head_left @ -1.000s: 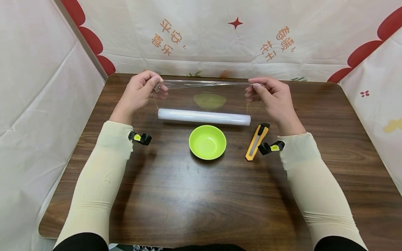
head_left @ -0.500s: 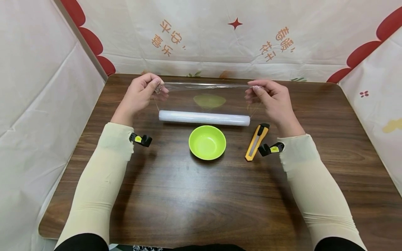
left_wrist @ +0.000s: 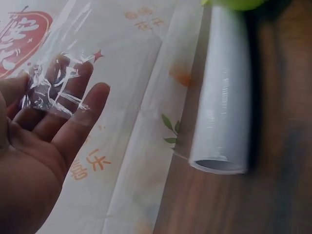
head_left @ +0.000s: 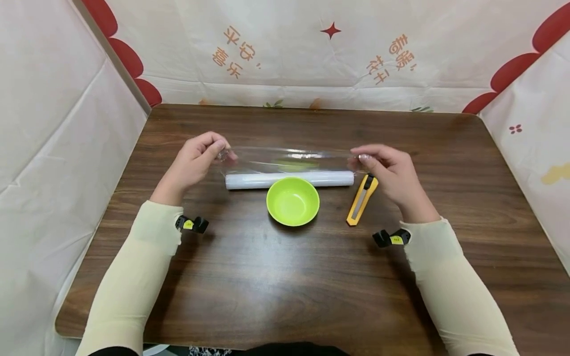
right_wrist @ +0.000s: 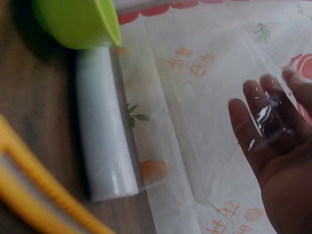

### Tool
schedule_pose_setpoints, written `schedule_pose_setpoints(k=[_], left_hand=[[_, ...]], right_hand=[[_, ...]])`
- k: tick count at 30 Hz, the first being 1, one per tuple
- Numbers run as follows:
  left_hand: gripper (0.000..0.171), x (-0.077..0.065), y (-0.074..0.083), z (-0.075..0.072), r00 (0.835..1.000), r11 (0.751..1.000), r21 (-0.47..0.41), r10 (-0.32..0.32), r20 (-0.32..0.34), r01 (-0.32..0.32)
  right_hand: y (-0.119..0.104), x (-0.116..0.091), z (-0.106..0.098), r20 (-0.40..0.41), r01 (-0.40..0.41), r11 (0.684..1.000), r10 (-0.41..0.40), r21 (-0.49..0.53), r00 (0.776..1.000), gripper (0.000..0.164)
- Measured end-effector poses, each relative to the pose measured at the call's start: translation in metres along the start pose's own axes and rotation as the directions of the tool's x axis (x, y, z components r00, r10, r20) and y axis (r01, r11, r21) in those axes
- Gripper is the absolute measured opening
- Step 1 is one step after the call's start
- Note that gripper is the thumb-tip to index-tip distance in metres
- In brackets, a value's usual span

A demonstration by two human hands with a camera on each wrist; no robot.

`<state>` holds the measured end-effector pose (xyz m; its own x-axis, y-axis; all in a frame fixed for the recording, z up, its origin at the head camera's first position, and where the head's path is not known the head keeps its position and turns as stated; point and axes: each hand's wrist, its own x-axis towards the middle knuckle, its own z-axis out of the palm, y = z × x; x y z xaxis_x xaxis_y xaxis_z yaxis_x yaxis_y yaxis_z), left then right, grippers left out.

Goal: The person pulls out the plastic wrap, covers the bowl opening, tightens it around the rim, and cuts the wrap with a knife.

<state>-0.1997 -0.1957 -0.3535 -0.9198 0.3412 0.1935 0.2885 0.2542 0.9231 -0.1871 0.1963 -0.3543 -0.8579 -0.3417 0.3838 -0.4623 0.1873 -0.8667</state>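
Note:
A white roll of cling film (head_left: pixel 249 181) lies crosswise on the table behind a lime-green bowl (head_left: pixel 293 201). Clear film (head_left: pixel 289 154) stretches from the roll up to both hands. My left hand (head_left: pixel 198 160) pinches the film's left corner between thumb and index finger; in the left wrist view the other fingers (left_wrist: pixel 80 124) stay fairly straight behind the crumpled film. The right corner is pinched the same way by my right hand (head_left: pixel 389 173). In the right wrist view, film (right_wrist: pixel 268 117) bunches over that hand's fingers. The bowl appears to touch or nearly touch the roll.
A yellow utility knife (head_left: pixel 362 200) lies right of the bowl, close to the roll's right end and the right hand. The brown wooden table (head_left: pixel 285 296) ends at a white printed cloth (head_left: pixel 285 59) behind, with more cloth at both sides.
Both hands have moved toward the body and lower in the head view, still holding the film. The roll has shifted nearer the bowl. The bowl and knife look unmoved.

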Motion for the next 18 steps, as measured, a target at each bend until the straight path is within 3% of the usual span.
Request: schedule_pose_setpoints(k=[4, 7, 9, 11, 14, 18], left_hand=[[0.021, -0.022, -0.016, 0.000, 0.993, 0.999, 0.014, 0.032, 0.117, -0.034], [0.016, -0.039, -0.028, 0.001, 0.968, 0.993, 0.085, 0.064, 0.242, -0.087], [0.014, -0.050, -0.033, 0.003, 0.947, 0.972, 0.191, 0.075, 0.311, -0.139], [0.011, -0.058, -0.036, 0.007, 0.928, 0.925, 0.319, 0.081, 0.364, -0.206], [0.008, -0.065, -0.042, 0.018, 0.914, 0.822, 0.498, 0.064, 0.400, -0.275], [0.010, -0.059, -0.047, 0.040, 0.899, 0.694, 0.644, 0.007, 0.439, -0.320]], right_hand=[[0.004, -0.026, 0.002, 0.120, 0.114, 0.989, -0.102, -0.090, 0.987, 0.024], [0.015, -0.045, 0.002, 0.235, 0.189, 0.973, -0.154, -0.131, 0.960, 0.030], [0.025, -0.056, 0.003, 0.315, 0.208, 0.967, -0.153, -0.150, 0.937, 0.033], [0.035, -0.064, 0.005, 0.392, 0.225, 0.956, -0.138, -0.187, 0.910, 0.033], [0.045, -0.070, 0.010, 0.490, 0.231, 0.938, -0.080, -0.257, 0.868, 0.026], [0.051, -0.071, 0.020, 0.555, 0.262, 0.885, -0.005, -0.385, 0.832, 0.017]])
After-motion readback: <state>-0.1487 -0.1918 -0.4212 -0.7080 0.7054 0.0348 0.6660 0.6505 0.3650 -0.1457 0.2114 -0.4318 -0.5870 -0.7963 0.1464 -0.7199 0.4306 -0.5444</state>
